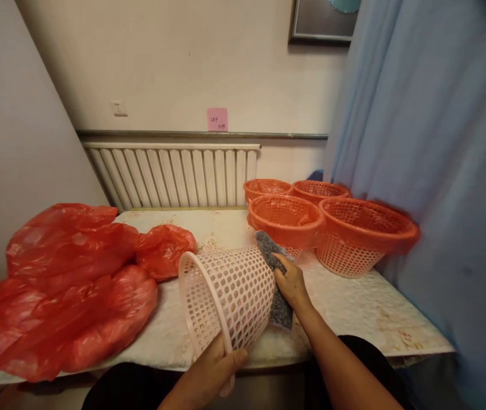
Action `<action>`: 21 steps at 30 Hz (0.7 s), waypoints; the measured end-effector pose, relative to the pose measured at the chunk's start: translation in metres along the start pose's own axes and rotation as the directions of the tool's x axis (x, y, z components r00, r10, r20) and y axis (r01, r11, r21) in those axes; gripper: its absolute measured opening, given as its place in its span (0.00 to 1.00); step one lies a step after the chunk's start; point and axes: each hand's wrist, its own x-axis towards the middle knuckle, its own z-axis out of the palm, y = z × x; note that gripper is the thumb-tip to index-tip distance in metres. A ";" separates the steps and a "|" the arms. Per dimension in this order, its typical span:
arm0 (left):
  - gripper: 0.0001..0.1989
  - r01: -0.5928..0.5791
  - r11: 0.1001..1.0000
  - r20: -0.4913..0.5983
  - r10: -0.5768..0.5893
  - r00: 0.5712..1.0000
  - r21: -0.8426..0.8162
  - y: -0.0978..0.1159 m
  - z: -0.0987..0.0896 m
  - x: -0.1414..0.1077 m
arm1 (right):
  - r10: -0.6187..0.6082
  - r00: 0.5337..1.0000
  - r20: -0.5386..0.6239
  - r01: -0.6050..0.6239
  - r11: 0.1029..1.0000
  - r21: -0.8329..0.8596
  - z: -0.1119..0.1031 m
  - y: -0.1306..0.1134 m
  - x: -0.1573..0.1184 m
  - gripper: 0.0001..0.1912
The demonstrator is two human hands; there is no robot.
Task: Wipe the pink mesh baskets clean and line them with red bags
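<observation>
A pale pink plastic wastebasket [243, 285] with a perforated wall lies tilted on its side above the table's front edge, its mouth facing left. My left hand [215, 364] grips its rim at the lower side, thumb outside and the fingers inside, partly hidden by the wall. Against the basket's base, my right hand [291, 282] presses a grey cloth [282, 310]. The cloth hangs down below the hand and sticks up past the base's top edge.
Several wastebaskets lined with red bags, one a near basket [349, 256], stand at the back right. Red plastic bags [84, 285] cover the table's left side. A patterned cloth covers the table [396, 324]. A blue curtain [439, 171] hangs at right; a radiator [174, 176] lies behind.
</observation>
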 end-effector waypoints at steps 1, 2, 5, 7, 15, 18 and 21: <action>0.29 0.006 1.000 -0.005 -0.006 1.000 -0.020 0.001 0.001 0.001 | 0.011 1.000 -0.023 -0.012 1.000 -0.009 0.000 0.003 0.000 0.26; 0.31 -0.013 0.999 -0.025 0.012 1.000 -0.049 0.003 0.002 0.003 | 0.013 0.999 -0.043 -0.014 1.000 -0.018 0.000 0.005 -0.001 0.26; 0.37 -0.087 0.966 -0.131 0.056 0.990 -0.245 0.017 0.004 0.013 | -0.005 0.998 -0.063 0.003 0.999 -0.041 0.003 0.002 -0.006 0.27; 0.38 -0.078 0.931 -0.168 0.018 0.986 -0.358 0.027 0.005 0.019 | -0.024 0.999 -0.032 0.023 0.999 -0.042 0.005 -0.004 -0.010 0.27; 0.33 -0.101 0.961 -0.133 0.068 0.989 -0.258 0.023 0.005 0.017 | -0.351 0.918 0.183 0.334 0.935 0.120 -0.001 -0.076 -0.047 0.29; 0.31 -0.130 0.986 -0.167 0.111 0.980 -0.109 0.015 0.003 0.014 | -0.503 0.829 0.247 0.465 0.863 0.197 -0.007 -0.101 -0.060 0.29; 0.29 -0.085 0.996 -0.156 0.081 0.985 -0.023 0.009 0.002 0.012 | -0.538 0.807 0.243 0.493 0.841 0.224 -0.007 -0.104 -0.059 0.29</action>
